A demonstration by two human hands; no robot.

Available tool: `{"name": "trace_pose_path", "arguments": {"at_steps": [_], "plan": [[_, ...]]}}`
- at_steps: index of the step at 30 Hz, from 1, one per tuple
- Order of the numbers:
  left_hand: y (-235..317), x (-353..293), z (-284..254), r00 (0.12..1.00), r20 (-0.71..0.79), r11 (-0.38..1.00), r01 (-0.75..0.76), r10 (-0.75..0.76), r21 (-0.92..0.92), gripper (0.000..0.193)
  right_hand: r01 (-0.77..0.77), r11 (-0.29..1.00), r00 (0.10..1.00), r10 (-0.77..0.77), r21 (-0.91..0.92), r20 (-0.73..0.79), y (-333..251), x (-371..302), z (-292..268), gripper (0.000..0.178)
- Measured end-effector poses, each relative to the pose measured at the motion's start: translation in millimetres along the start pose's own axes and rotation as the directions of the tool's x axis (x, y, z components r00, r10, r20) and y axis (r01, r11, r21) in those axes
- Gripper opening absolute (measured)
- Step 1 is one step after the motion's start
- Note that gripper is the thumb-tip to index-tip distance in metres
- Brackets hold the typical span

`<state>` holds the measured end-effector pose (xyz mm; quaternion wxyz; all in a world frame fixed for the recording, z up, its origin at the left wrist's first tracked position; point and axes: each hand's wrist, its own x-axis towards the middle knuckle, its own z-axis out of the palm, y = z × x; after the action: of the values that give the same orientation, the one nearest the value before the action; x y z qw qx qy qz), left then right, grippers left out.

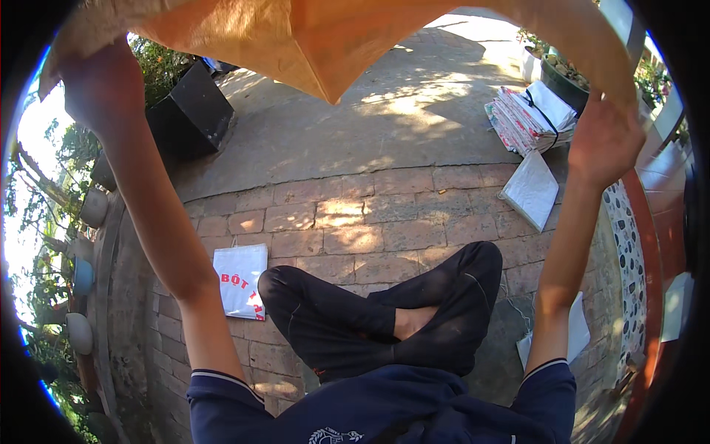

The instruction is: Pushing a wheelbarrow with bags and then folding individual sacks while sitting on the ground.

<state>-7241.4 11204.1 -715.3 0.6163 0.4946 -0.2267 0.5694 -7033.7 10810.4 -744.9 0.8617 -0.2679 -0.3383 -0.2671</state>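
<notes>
With both arms raised and spread, I hold up a wide, orange-brown paper-like sheet (296,44) along the top of the view. A creased corner of it hangs down in the middle, and its upper part is out of view. My left hand (107,85) is closed on its left end, blurred and partly covered by it. On the right end, my right hand (608,137) is closed at the sheet's lower edge. My crossed legs (384,318) are below, on the brick paving.
Left of my knee lies a folded white sack (241,281) with red lettering. At the right are a strapped stack of folded sacks (529,118), a white folded piece (531,191) and another white piece (578,325). A black planter (191,111) and green pot (563,80) stand beyond.
</notes>
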Motion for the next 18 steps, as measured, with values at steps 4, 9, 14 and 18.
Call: {"name": "trace_pose_path", "arguments": {"at_steps": [4,9,14,18], "plan": [[18,-168,-76,0.869,-0.481,0.96,0.222,-0.116,0.169,0.051,-0.647,0.573,0.714,0.687,-0.503,-0.136,31,-182,-129,0.032],[38,-345,-101,0.552,-0.762,0.794,0.602,-0.339,0.084,0.043,-0.515,0.135,0.477,0.865,-0.846,-0.152,25,-274,-171,0.039],[57,-381,-94,0.466,-0.815,0.775,0.631,-0.344,0.034,0.047,-0.633,0.067,0.293,0.943,-0.771,-0.159,8,-290,-180,0.029],[72,-374,-83,0.518,-0.802,0.81,0.581,-0.296,0.077,0.05,-0.629,0.069,0.224,0.97,-0.774,-0.096,-7,-283,-163,0.033]]}}
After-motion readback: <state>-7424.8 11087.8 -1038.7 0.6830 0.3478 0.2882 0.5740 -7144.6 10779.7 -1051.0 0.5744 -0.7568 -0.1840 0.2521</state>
